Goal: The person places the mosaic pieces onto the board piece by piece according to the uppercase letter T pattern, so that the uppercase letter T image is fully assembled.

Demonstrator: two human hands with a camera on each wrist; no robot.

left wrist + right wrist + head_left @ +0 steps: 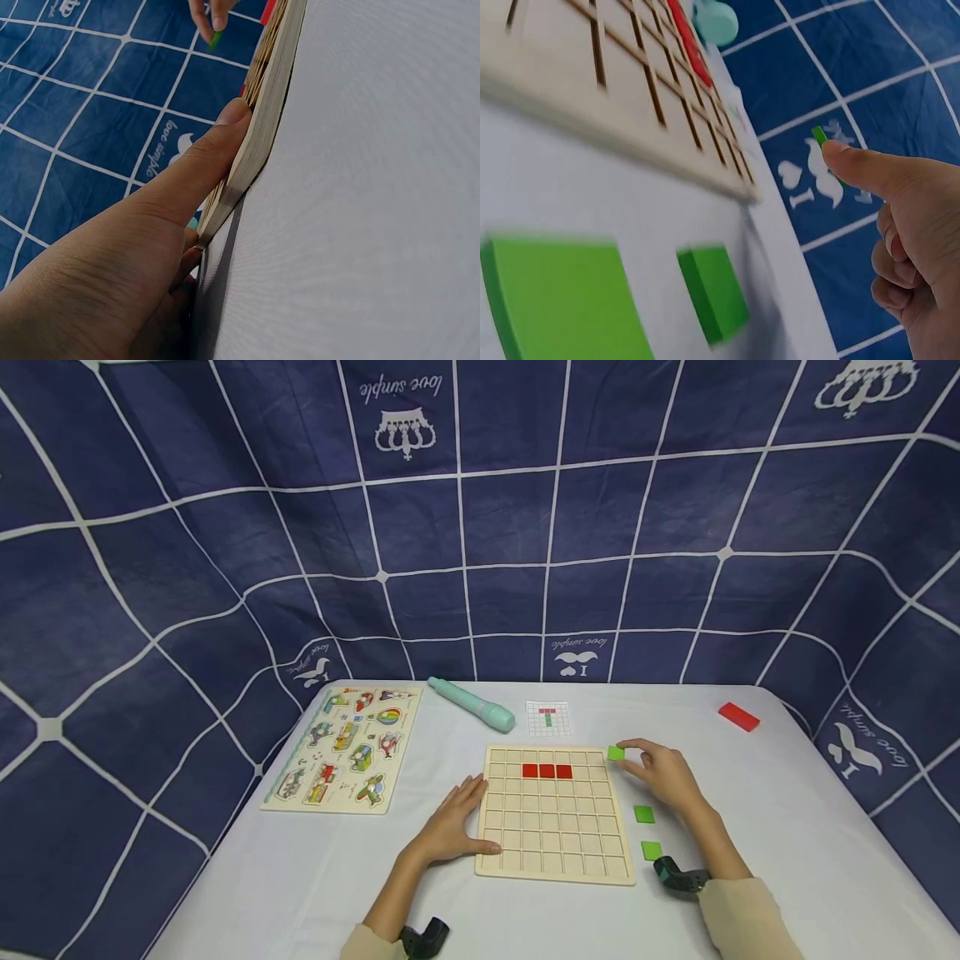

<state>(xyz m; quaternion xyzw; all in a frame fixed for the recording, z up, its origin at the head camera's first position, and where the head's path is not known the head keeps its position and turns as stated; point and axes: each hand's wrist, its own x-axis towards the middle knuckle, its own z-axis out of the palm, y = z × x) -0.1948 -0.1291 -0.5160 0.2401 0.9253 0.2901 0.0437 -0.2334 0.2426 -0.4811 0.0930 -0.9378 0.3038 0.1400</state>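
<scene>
A wooden grid board [551,842] lies on the white table, with a row of three red square tiles [547,771] in its upper part. My left hand [452,827] rests at the board's left edge, fingers fairly straight and the thumb [217,131] lying over the rim. Beyond the board's upper right corner, my right hand [666,774] pinches a green square tile [616,752] between thumb and fingers; the right wrist view shows this tile [820,135] edge-on, raised off the table. Two more green tiles [644,814] lie right of the board.
Behind the board lies a small pattern card [548,719] printed with a red and green T shape. A mint-green cylindrical object [472,703] is left of it. On the far left sits a picture puzzle board [352,747]. A red rectangular piece [738,717] lies far right.
</scene>
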